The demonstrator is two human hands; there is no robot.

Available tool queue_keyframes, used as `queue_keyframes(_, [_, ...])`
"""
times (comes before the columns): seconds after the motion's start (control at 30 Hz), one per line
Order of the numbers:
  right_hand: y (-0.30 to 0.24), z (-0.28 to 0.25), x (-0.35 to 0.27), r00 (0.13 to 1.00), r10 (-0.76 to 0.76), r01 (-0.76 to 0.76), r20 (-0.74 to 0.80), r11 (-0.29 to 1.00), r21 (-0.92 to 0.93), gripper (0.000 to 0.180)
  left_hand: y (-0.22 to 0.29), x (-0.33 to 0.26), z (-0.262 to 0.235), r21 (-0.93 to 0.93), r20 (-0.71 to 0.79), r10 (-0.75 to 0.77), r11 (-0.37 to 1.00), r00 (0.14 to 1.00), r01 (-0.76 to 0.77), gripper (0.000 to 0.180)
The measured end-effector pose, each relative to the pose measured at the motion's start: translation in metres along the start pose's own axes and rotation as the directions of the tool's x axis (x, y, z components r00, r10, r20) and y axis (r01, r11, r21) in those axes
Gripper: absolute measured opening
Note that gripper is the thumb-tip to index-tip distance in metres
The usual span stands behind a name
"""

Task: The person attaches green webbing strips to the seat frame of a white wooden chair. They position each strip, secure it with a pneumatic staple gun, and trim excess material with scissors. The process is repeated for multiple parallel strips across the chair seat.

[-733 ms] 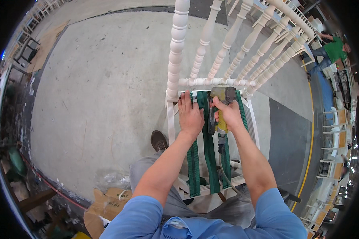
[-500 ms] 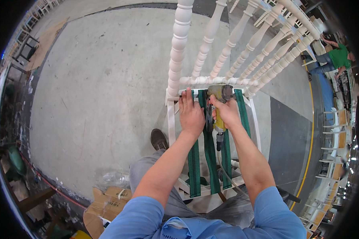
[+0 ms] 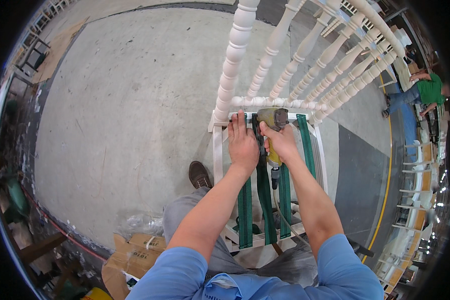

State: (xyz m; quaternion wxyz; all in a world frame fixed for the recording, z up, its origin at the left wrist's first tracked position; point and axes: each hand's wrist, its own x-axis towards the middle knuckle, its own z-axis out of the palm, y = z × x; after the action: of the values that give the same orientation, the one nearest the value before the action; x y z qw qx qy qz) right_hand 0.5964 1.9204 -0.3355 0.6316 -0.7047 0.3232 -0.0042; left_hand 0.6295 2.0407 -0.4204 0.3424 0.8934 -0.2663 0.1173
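Left hand [image 3: 243, 145] is still lying flat, fingers together, on green webbing [image 3: 265, 200]; right hand [image 3: 281, 142], at three o'clock, is keeping fingers clamped on yellow stapler [image 3: 271, 125], hardly shifted, webbing fastening apparently ongoing.

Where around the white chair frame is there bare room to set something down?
The concrete floor left of the chair frame is bare, bordered below by cardboard boxes and a shoe. The seat is crowded: green straps, left hand, and right hand gripping a yellow nail gun.
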Motion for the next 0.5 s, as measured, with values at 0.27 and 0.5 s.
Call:
queue_keyframes(0.27, [-0.002, 0.000, -0.006, 1.000, -0.016, 0.017, -0.017, 0.998, 0.053, 0.030, -0.002, 0.000, 0.002, -0.006, -0.031, -0.005, 1.000, 0.999, 0.004, 0.017])
queue_keyframes(0.5, [-0.007, -0.005, -0.009, 0.999, -0.023, 0.024, -0.032, 0.998, 0.060, 0.031, -0.003, 0.001, -0.001, 0.007, -0.032, 0.012, 1.000, 0.999, -0.012, 0.016])
